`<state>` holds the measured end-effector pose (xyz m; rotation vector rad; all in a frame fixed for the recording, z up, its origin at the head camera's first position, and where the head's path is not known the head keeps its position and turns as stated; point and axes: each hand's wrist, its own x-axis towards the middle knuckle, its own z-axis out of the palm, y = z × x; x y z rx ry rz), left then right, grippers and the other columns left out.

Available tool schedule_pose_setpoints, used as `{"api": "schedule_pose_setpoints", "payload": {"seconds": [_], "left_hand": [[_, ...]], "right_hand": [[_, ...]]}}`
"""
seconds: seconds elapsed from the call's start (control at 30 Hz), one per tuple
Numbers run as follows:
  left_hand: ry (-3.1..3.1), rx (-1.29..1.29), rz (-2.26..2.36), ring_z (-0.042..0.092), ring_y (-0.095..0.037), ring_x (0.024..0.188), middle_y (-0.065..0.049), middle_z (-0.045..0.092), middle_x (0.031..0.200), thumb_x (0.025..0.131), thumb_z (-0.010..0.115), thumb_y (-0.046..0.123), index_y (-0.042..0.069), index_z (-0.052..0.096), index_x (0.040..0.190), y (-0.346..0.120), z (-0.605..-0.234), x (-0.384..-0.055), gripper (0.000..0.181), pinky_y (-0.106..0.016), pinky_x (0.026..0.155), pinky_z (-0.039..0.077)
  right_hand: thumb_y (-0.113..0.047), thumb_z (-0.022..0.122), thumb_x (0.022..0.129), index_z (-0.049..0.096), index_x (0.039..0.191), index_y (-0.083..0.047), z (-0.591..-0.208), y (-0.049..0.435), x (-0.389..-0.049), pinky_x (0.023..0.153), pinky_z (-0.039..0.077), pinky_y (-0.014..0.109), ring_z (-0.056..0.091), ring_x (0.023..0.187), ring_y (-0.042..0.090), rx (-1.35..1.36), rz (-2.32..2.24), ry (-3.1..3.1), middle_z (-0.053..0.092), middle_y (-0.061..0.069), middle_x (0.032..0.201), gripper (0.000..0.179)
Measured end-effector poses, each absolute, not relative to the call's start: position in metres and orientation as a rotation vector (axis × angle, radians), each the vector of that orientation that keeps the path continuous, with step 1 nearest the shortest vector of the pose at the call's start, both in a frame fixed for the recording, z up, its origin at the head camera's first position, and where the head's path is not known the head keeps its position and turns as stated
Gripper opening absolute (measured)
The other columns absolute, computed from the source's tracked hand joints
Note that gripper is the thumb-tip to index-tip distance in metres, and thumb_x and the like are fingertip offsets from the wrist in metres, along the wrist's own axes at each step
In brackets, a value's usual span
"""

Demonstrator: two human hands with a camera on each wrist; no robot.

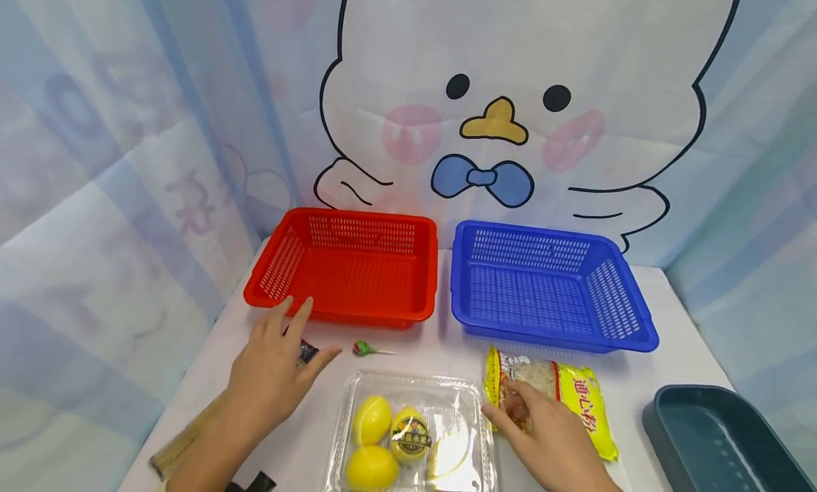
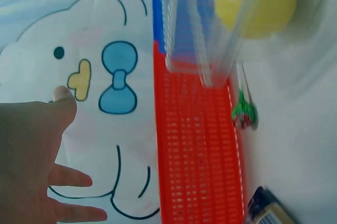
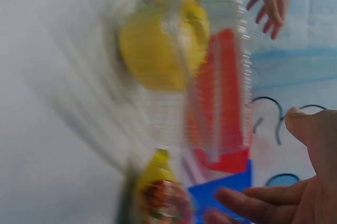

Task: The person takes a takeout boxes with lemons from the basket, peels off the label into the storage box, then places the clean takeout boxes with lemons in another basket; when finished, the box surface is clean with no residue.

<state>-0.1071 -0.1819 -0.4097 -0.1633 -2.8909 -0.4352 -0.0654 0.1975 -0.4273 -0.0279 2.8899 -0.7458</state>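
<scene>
My left hand [image 1: 271, 368] hovers with spread fingers above a long tan pack with a dark end [image 1: 308, 351], which it partly hides. Beside its thumb lies a green lollipop [image 1: 362, 348] on a white stick. Between my hands stands a clear plastic clamshell box [image 1: 447, 383] holding several yellow fruits [image 1: 372, 420], one with a dark label. My right hand [image 1: 552, 439] overlaps a yellow bag of macaroni [image 1: 584, 400], its thumb close to the box's right edge. In the right wrist view, the fingers [image 3: 279, 195] stretch out loosely and grip nothing.
A red basket [image 1: 345, 315] stands at the back left and a blue basket [image 1: 542, 334] at the back right. To the right sits a dark green tray [image 1: 664, 435]. A black item [image 1: 260, 482] shows at the front edge. A printed curtain [image 1: 396, 45] hangs behind.
</scene>
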Motion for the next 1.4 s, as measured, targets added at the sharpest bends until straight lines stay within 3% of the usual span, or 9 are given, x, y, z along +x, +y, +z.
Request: {"api": "schedule_pose_setpoints", "payload": {"seconds": [0.13, 0.3, 0.53, 0.67, 0.77, 0.97, 1.1, 1.27, 1.4], "left_hand": [[-2.931, -0.194, -0.526, 0.045, -0.049, 0.144, -0.022, 0.040, 0.164, 0.096, 0.057, 0.075, 0.014, 0.039, 0.164, -0.175, -0.408, -0.096, 0.094, -0.071, 0.100, 0.053], [-2.918, -0.243, -0.544, 0.051, -0.045, 0.142, -0.019, 0.048, 0.160, 0.095, 0.068, 0.066, 0.014, 0.045, 0.161, -0.166, -0.406, -0.083, 0.087, -0.069, 0.110, 0.047], [-3.054, -0.212, -0.748, 0.053, -0.038, 0.143, -0.011, 0.048, 0.162, 0.097, 0.070, 0.059, 0.022, 0.043, 0.163, -0.159, -0.408, -0.060, 0.081, -0.069, 0.110, 0.048], [-3.123, -0.180, -1.191, 0.057, -0.031, 0.134, -0.006, 0.045, 0.164, 0.093, 0.076, 0.058, 0.027, 0.042, 0.163, -0.160, -0.420, -0.051, 0.083, -0.057, 0.103, 0.058], [-3.152, -0.206, -1.471, 0.056, -0.031, 0.130, -0.011, 0.037, 0.168, 0.086, 0.082, 0.059, 0.027, 0.035, 0.165, -0.163, -0.433, -0.047, 0.097, -0.051, 0.094, 0.063], [-3.085, -0.414, -1.804, 0.042, -0.040, 0.138, -0.018, 0.016, 0.171, 0.075, 0.095, 0.049, 0.032, 0.006, 0.171, -0.165, -0.464, -0.042, 0.132, -0.050, 0.096, 0.063], [-2.947, -0.558, -1.815, 0.035, -0.052, 0.140, -0.026, 0.010, 0.166, 0.072, 0.100, 0.040, 0.028, -0.005, 0.171, -0.163, -0.480, -0.041, 0.145, -0.058, 0.093, 0.062], [-2.951, -0.497, -1.844, 0.036, -0.053, 0.140, -0.025, 0.010, 0.165, 0.067, 0.102, 0.041, 0.042, -0.010, 0.168, -0.162, -0.486, -0.045, 0.151, -0.067, 0.096, 0.058], [-2.960, -0.495, -1.979, 0.027, -0.059, 0.149, -0.028, 0.004, 0.170, 0.067, 0.101, 0.039, 0.045, -0.018, 0.165, -0.163, -0.490, -0.049, 0.155, -0.078, 0.108, 0.042]], "right_hand": [[-0.059, 0.067, 0.099, 0.055, 0.152, -0.008, -0.409, 0.200, -0.060, 0.112, 0.041, 0.072, 0.045, 0.146, 0.045, -0.295, -0.712, 3.167, 0.053, 0.017, 0.155, 0.074], [-0.044, 0.079, 0.094, 0.049, 0.158, -0.014, -0.397, 0.192, -0.056, 0.113, 0.036, 0.076, 0.030, 0.156, 0.046, -0.622, -0.771, 3.322, 0.044, 0.012, 0.164, 0.077], [-0.049, 0.082, 0.089, 0.041, 0.164, -0.021, -0.397, 0.178, -0.051, 0.112, 0.043, 0.072, 0.030, 0.158, 0.037, -0.728, -0.724, 3.290, 0.041, 0.005, 0.167, 0.090], [-0.051, 0.081, 0.089, 0.047, 0.160, -0.019, -0.402, 0.175, -0.051, 0.115, 0.042, 0.068, 0.031, 0.157, 0.035, -0.726, -0.718, 3.282, 0.040, 0.003, 0.168, 0.084], [-0.052, 0.080, 0.090, 0.050, 0.157, -0.018, -0.406, 0.174, -0.052, 0.116, 0.042, 0.067, 0.032, 0.157, 0.034, -0.737, -0.711, 3.286, 0.039, 0.002, 0.169, 0.081], [-0.053, 0.079, 0.091, 0.050, 0.157, -0.017, -0.410, 0.172, -0.055, 0.117, 0.040, 0.067, 0.033, 0.156, 0.034, -0.779, -0.716, 3.277, 0.036, 0.002, 0.170, 0.081], [-0.055, 0.077, 0.092, 0.046, 0.160, -0.020, -0.411, 0.170, -0.055, 0.115, 0.041, 0.070, 0.034, 0.156, 0.034, -0.779, -0.693, 3.249, 0.033, 0.000, 0.172, 0.082], [-0.056, 0.077, 0.092, 0.046, 0.159, -0.022, -0.411, 0.166, -0.055, 0.116, 0.043, 0.067, 0.035, 0.156, 0.033, -0.707, -0.642, 3.194, 0.031, -0.001, 0.173, 0.082], [-0.057, 0.078, 0.091, 0.049, 0.158, -0.021, -0.411, 0.164, -0.055, 0.115, 0.045, 0.066, 0.037, 0.155, 0.032, -0.654, -0.615, 3.157, 0.034, 0.000, 0.171, 0.081]]}}
